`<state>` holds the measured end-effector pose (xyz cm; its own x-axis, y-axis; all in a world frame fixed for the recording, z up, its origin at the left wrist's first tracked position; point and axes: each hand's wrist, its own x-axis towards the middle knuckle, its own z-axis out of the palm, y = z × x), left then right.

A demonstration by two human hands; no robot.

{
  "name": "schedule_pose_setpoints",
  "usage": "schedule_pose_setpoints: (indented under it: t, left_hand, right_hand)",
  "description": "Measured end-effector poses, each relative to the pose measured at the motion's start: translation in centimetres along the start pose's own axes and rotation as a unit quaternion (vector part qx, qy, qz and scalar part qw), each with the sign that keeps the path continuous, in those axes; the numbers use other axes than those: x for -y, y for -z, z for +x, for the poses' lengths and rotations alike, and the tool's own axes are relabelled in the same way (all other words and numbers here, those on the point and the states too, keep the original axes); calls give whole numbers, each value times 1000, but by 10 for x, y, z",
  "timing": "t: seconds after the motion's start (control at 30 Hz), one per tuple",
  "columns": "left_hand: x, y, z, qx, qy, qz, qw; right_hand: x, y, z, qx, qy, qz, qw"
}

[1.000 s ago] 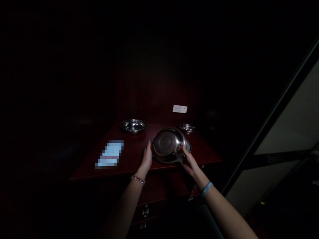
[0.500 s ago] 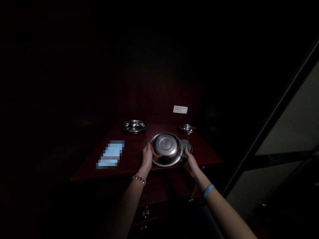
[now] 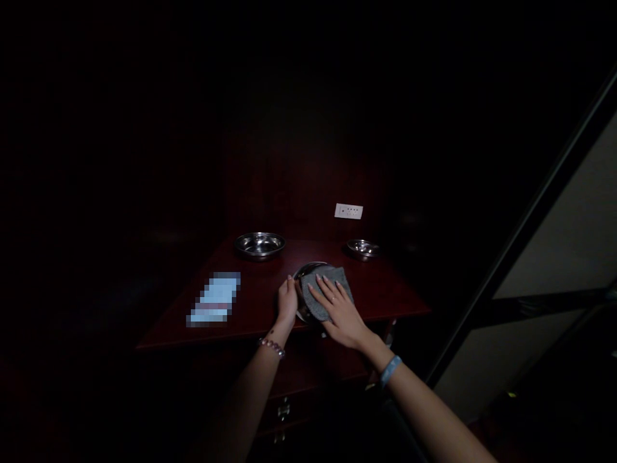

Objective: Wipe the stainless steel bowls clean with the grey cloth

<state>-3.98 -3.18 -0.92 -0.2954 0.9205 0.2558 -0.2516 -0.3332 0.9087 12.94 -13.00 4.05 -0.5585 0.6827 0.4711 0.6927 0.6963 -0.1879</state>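
A steel bowl (image 3: 304, 310), mostly covered, is held bottom up near the front edge of the dark red table (image 3: 255, 296). My left hand (image 3: 288, 303) grips its left rim, thumb up. Over the bowl's base lies a grey cloth (image 3: 315, 302). My right hand (image 3: 340, 312) presses on the cloth with its fingers spread, and the cloth hides most of the bowl. I cannot see the fingertips of my left hand beneath the bowl.
A larger steel bowl (image 3: 260, 247) stands at the back left and a small steel bowl (image 3: 363, 249) at the back right. A blurred light-blue rectangle (image 3: 215, 299) lies front left. A white socket panel (image 3: 348, 211) is on the back wall.
My right hand has moved left from the bowl's right rim onto its base, bringing the grey cloth along and spreading it there. My left hand has kept its hold on the rim.
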Motion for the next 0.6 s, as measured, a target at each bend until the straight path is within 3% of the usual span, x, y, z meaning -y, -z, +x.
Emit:
schedule_pose_setpoints:
  t: [0.23, 0.6]
  left_hand:
    - [-8, -4, -2, 15, 1, -23, 1000]
    - [-3, -5, -2, 13, -6, 79, 997]
  right_hand:
    - [8, -2, 38, 22, -8, -76, 997]
    - [-19, -2, 72, -49, -150, -56, 986]
